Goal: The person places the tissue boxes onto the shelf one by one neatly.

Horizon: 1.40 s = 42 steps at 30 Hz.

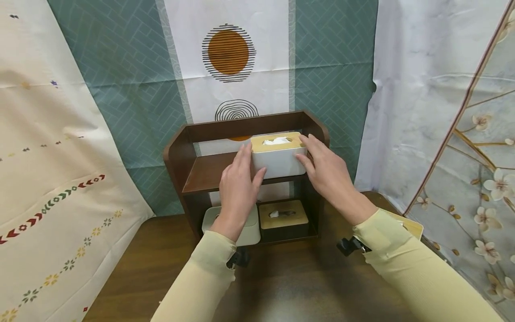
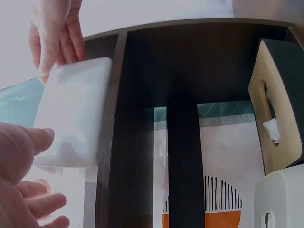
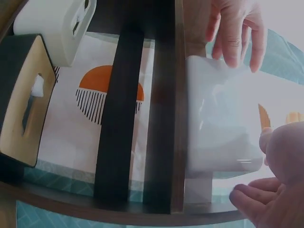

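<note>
A white tissue box with a wooden lid (image 1: 278, 156) (image 2: 73, 114) (image 3: 218, 118) stands at the right end of the upper board of a dark wooden shelf (image 1: 209, 172) (image 2: 137, 118) (image 3: 161, 109). My left hand (image 1: 245, 167) (image 2: 23, 166) (image 3: 235, 28) lies against the box's left side, fingers straight, thumb on its front. My right hand (image 1: 311, 154) (image 2: 54, 33) (image 3: 275, 171) touches the right side the same way, fingers reaching over the lid's edge. Tissue pokes out of the lid's slot.
On the shelf's lower level sit a white tissue box (image 1: 249, 230) (image 2: 285, 199) (image 3: 57, 23), partly behind my left wrist, and a black one with a wooden lid (image 1: 283, 219) (image 2: 278, 109) (image 3: 23, 104). The shelf stands on a brown table (image 1: 281, 286). Patterned cloths hang behind and at both sides.
</note>
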### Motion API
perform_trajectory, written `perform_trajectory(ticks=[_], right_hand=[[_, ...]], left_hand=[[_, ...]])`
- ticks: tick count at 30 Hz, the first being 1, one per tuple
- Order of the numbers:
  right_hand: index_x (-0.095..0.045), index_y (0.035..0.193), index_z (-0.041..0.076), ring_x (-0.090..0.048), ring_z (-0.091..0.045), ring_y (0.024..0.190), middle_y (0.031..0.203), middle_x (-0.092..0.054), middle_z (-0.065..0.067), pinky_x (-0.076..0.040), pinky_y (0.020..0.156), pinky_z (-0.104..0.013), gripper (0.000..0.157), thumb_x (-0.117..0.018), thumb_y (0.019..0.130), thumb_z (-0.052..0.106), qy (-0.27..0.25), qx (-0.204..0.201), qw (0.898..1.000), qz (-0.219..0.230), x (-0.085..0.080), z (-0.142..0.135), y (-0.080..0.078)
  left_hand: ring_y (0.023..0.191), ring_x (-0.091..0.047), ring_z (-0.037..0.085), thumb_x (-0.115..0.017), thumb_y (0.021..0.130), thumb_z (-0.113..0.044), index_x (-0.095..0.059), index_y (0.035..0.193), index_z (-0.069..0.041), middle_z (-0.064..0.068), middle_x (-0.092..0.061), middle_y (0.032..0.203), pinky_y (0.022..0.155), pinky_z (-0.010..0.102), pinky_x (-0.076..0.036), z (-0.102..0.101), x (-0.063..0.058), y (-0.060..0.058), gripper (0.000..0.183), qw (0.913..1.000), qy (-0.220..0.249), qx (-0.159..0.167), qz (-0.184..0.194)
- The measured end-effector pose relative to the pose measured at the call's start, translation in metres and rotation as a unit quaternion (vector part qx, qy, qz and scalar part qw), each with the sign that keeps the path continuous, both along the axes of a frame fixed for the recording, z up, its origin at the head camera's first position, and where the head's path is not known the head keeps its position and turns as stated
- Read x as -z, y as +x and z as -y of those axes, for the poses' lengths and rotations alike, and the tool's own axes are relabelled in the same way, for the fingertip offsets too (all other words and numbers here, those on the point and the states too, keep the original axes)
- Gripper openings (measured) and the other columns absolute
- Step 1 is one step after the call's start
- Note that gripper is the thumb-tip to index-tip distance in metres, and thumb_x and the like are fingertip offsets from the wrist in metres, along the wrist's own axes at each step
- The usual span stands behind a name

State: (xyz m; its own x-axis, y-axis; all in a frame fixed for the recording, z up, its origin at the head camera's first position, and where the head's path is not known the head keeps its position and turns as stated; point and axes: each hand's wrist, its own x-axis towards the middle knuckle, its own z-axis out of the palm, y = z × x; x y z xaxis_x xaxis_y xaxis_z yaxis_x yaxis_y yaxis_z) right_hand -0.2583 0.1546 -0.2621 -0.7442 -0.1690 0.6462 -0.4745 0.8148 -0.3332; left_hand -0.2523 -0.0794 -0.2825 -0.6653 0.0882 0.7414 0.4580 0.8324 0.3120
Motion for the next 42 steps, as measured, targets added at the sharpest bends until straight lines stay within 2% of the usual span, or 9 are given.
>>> perform_trajectory(ticks=[5, 10, 13, 17, 20, 24, 27, 34, 42], right_hand=[[-0.049, 0.166, 0.007, -0.047, -0.043, 0.154, 0.172, -0.044, -0.019, -0.044, 0.117, -0.067, 0.063, -0.07, 0.111, 0.028, 0.003, -0.009, 0.999, -0.04, 0.014, -0.009, 0.019], [-0.05, 0.165, 0.007, -0.045, -0.042, 0.156, 0.171, -0.046, -0.017, -0.043, 0.118, -0.067, 0.066, -0.075, 0.108, 0.029, 0.022, -0.005, 0.998, -0.065, 0.027, -0.016, 0.043], [-0.05, 0.166, 0.007, -0.042, -0.04, 0.158, 0.171, -0.046, -0.016, -0.043, 0.119, -0.066, 0.07, -0.077, 0.106, 0.032, 0.043, 0.01, 0.997, -0.063, 0.039, -0.024, 0.06], [-0.05, 0.165, 0.004, -0.041, -0.041, 0.158, 0.169, -0.048, -0.019, -0.038, 0.123, -0.065, 0.075, -0.081, 0.103, 0.033, 0.074, 0.022, 0.995, -0.062, 0.063, -0.041, 0.078], [-0.05, 0.164, 0.001, -0.041, -0.044, 0.157, 0.168, -0.048, -0.022, -0.032, 0.128, -0.061, 0.078, -0.082, 0.101, 0.033, 0.09, 0.023, 0.994, -0.054, 0.082, -0.053, 0.087], [-0.049, 0.164, -0.001, -0.041, -0.047, 0.156, 0.167, -0.048, -0.025, -0.025, 0.132, -0.057, 0.079, -0.082, 0.101, 0.034, 0.104, 0.033, 0.994, -0.033, 0.102, -0.067, 0.096], [-0.049, 0.164, 0.0, -0.043, -0.048, 0.155, 0.167, -0.049, -0.025, -0.023, 0.132, -0.057, 0.081, -0.083, 0.099, 0.034, 0.113, 0.047, 0.992, -0.035, 0.112, -0.08, 0.102], [-0.045, 0.167, 0.002, -0.046, -0.049, 0.151, 0.166, -0.049, -0.025, -0.021, 0.132, -0.059, 0.084, -0.083, 0.1, 0.036, 0.125, 0.065, 0.99, -0.021, 0.137, -0.11, 0.112], [-0.046, 0.167, 0.004, -0.047, -0.055, 0.148, 0.164, -0.049, -0.031, -0.028, 0.124, -0.071, 0.083, -0.081, 0.101, 0.039, 0.133, 0.085, 0.987, 0.018, 0.164, -0.144, 0.119]], left_hand=[[0.155, -0.047, 0.039, -0.08, 0.105, -0.031, -0.047, 0.166, -0.006, 0.018, -0.045, 0.171, 0.123, 0.059, -0.041, -0.003, 0.011, 0.015, 0.073, 0.9978, -0.04, -0.009, -0.053], [0.159, -0.041, 0.041, -0.075, 0.108, -0.034, -0.054, 0.162, -0.006, 0.018, -0.049, 0.168, 0.127, 0.059, -0.035, -0.015, 0.023, 0.037, 0.065, 0.9876, -0.101, -0.026, -0.117], [0.158, -0.042, 0.041, -0.075, 0.108, -0.034, -0.058, 0.159, -0.007, 0.017, -0.053, 0.166, 0.128, 0.059, -0.032, -0.028, 0.033, 0.049, 0.06, 0.9819, -0.125, -0.015, -0.141], [0.156, -0.046, 0.039, -0.077, 0.106, -0.036, -0.063, 0.156, -0.009, 0.014, -0.057, 0.163, 0.128, 0.058, -0.033, -0.046, 0.05, 0.065, 0.058, 0.9758, -0.152, 0.008, -0.158], [0.157, -0.046, 0.035, -0.077, 0.106, -0.037, -0.062, 0.156, -0.012, 0.011, -0.057, 0.163, 0.128, 0.056, -0.034, -0.058, 0.063, 0.074, 0.059, 0.9752, -0.162, 0.026, -0.148], [0.155, -0.049, 0.034, -0.079, 0.104, -0.04, -0.064, 0.155, -0.013, 0.01, -0.059, 0.162, 0.126, 0.054, -0.039, -0.073, 0.083, 0.078, 0.059, 0.9757, -0.168, 0.047, -0.133], [0.153, -0.051, 0.033, -0.079, 0.104, -0.044, -0.064, 0.155, -0.014, 0.01, -0.058, 0.163, 0.123, 0.052, -0.043, -0.086, 0.094, 0.077, 0.06, 0.9744, -0.182, 0.055, -0.12], [0.156, -0.048, 0.029, -0.067, 0.11, -0.051, -0.057, 0.162, -0.018, 0.008, -0.049, 0.17, 0.123, 0.048, -0.043, -0.108, 0.11, 0.071, 0.062, 0.9717, -0.222, 0.066, -0.047], [0.152, -0.053, 0.026, -0.068, 0.109, -0.053, -0.058, 0.162, -0.019, 0.007, -0.051, 0.168, 0.12, 0.047, -0.046, -0.127, 0.125, 0.059, 0.063, 0.9703, -0.223, 0.093, -0.015]])
